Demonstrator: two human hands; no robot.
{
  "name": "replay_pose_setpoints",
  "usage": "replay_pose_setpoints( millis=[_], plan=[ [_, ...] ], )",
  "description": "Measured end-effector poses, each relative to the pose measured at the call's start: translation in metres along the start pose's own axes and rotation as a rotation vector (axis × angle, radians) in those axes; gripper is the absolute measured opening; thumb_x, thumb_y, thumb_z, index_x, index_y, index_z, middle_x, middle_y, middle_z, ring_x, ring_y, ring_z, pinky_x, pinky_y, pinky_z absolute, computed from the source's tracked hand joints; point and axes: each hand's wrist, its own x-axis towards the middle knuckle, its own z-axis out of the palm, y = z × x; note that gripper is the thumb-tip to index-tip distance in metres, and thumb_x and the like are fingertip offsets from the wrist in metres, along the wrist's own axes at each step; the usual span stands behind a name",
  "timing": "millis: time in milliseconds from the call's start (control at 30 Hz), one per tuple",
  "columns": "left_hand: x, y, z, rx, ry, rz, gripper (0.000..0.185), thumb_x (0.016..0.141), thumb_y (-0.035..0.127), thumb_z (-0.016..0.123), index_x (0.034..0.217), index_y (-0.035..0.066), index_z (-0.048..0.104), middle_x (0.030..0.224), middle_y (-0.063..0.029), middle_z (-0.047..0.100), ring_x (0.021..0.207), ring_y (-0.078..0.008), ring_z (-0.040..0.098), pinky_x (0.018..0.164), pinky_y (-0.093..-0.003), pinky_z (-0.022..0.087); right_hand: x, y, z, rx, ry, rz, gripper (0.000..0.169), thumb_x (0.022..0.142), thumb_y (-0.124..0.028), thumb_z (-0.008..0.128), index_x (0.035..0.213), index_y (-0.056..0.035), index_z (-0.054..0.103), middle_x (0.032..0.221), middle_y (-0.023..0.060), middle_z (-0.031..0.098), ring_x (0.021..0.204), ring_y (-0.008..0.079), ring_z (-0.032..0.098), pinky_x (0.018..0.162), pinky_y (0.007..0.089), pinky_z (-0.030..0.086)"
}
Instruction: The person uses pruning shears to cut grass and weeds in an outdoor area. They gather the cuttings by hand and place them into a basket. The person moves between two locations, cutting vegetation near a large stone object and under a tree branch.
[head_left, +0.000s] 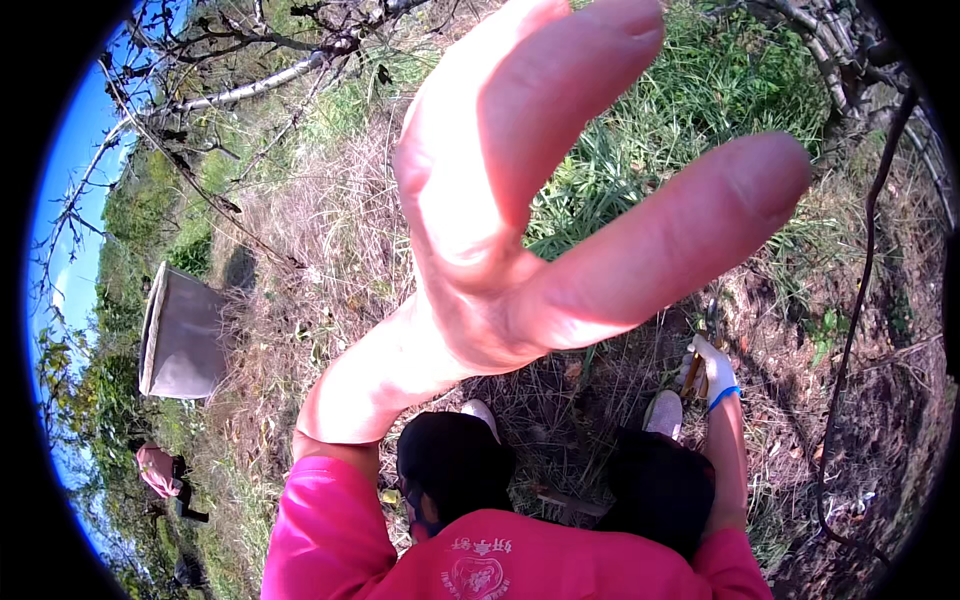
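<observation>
My left hand (510, 202) is bare and raised close to the camera, its fingers and thumb spread with nothing between them. Low at the right, beside my shoe (664, 414), my right hand (712, 364) wears a white glove with a blue cuff edge. It is closed around the orange-brown handles of a hand tool (693, 373), which looks like pruners or shears; the tool's far end lies among dry stems and is hard to make out. Dry grass (555, 420) covers the ground between my feet.
Bare, thorny-looking branches (262, 88) reach in at the upper left, and more stems (832, 60) at the upper right. A dark thin stem (862, 292) curves down the right side. A large grey container (186, 337) stands at the left; beyond it is a person in pink (159, 471).
</observation>
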Motion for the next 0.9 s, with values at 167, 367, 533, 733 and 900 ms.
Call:
replay_pose_setpoints(
  millis=[167, 367, 533, 733, 900],
  plan=[
    [0.039, 0.027, 0.073, -0.008, -0.093, 0.149, 0.017, 0.073, 0.016, 0.062, 0.089, 0.009, 0.061, 0.096, -0.0073, 0.057, 0.1, -0.0242, 0.056, 0.107, -0.0502, 0.029, -0.028, 0.003, -0.059, 0.149, 0.004, -0.038, 0.023, 0.09, -0.032, 0.059, 0.086, -0.0092, 0.059, 0.067, 0.006, 0.059, 0.054, 0.0216, 0.058, 0.048, 0.0368, 0.05],
    [0.044, 0.021, 0.067, -0.338, -0.523, -0.077, 0.007, 0.085, 0.014, 0.058, 0.089, 0.008, 0.06, 0.077, -0.0058, 0.06, 0.082, -0.0218, 0.061, 0.102, -0.0411, 0.04, -0.094, 0.03, -0.051, 0.071, 0.129, -0.096, 0.03, 0.081, -0.035, 0.07, 0.085, -0.008, 0.057, 0.068, 0.0082, 0.057, 0.056, 0.0245, 0.061, 0.049, 0.0374, 0.052],
    [0.019, 0.02, 0.004, -1.768, -0.409, -1.257, 0.049, 0.096, 0.042, 0.044, 0.127, 0.005, 0.05, 0.121, -0.0206, 0.056, 0.118, -0.0319, 0.051, 0.109, -0.0428, 0.031, -0.077, 0.072, -0.098, 0.305, 0.118, -0.08, 0.015, 0.084, -0.024, 0.068, 0.09, -0.0125, 0.062, 0.069, -0.0003, 0.058, 0.055, 0.0151, 0.055, 0.051, 0.0284, 0.047],
    [0.042, -0.018, -0.022, -2.31, -0.041, -1.066, 0.095, 0.082, 0.072, 0.043, 0.141, 0.0, 0.028, 0.133, -0.0263, 0.047, 0.13, -0.046, 0.035, 0.113, -0.0517, 0.018, -0.131, 0.036, -0.048, 0.284, 0.163, 0.003, 0.018, 0.087, -0.028, 0.063, 0.085, -0.0102, 0.059, 0.063, 0.006, 0.058, 0.049, 0.0223, 0.055, 0.045, 0.0391, 0.048],
    [0.086, -0.033, -0.036, -2.625, 0.093, -0.617, 0.068, 0.09, 0.054, 0.048, 0.136, 0.004, 0.039, 0.093, -0.0063, 0.059, 0.102, -0.0294, 0.055, 0.109, -0.0498, 0.025, -0.116, 0.033, -0.058, 0.265, 0.076, -0.077, 0.021, 0.087, -0.027, 0.065, 0.091, -0.0078, 0.056, 0.067, 0.0096, 0.06, 0.05, 0.0257, 0.059, 0.045, 0.0385, 0.051]
  ],
)
